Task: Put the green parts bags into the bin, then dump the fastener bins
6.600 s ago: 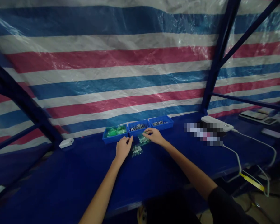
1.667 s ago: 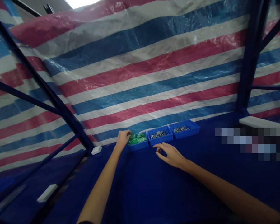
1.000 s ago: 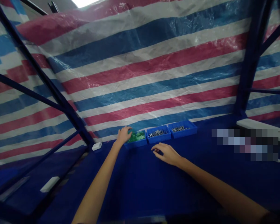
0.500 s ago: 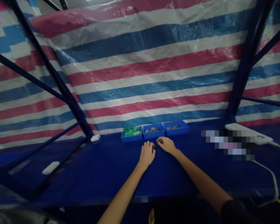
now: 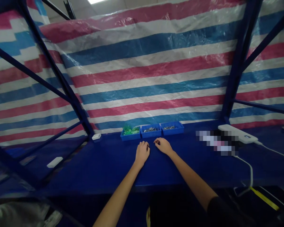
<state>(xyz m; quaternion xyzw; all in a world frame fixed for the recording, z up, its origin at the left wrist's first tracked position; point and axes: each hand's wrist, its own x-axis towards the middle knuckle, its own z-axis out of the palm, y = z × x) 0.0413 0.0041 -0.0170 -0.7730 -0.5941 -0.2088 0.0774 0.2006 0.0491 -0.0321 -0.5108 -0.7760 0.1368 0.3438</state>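
My left hand (image 5: pixel 142 152) rests on the blue tabletop, palm down, with its fingers loosely bent and nothing visible in them. To its right, my right hand (image 5: pixel 163 146) lies with its fingers loosely curled and a small gap by the thumb; no object shows in it. The two hands are apart. Just beyond them three small blue trays stand in a row. In the left tray (image 5: pixel 130 137) are green plastic packets (image 5: pixel 130 130). Small metal parts (image 5: pixel 150 129) fill the middle tray (image 5: pixel 151 135), and similar small metal parts (image 5: pixel 169 127) lie in the right tray (image 5: pixel 172 131). Their exact kind is too small to tell.
A white power strip or adapter (image 5: pixel 238 133) with a white cable (image 5: pixel 252 173) lies at the right, beside a pixelated patch. Small white boxes (image 5: pixel 96 136) sit at the left. Blue metal posts (image 5: pixel 236 69) frame the bench, and a striped plastic sheet (image 5: pixel 151 75) hangs behind.
The camera view has shifted, so the trays and posts sit a little differently in the picture. Both hands keep nearly the same pose in front of the trays.
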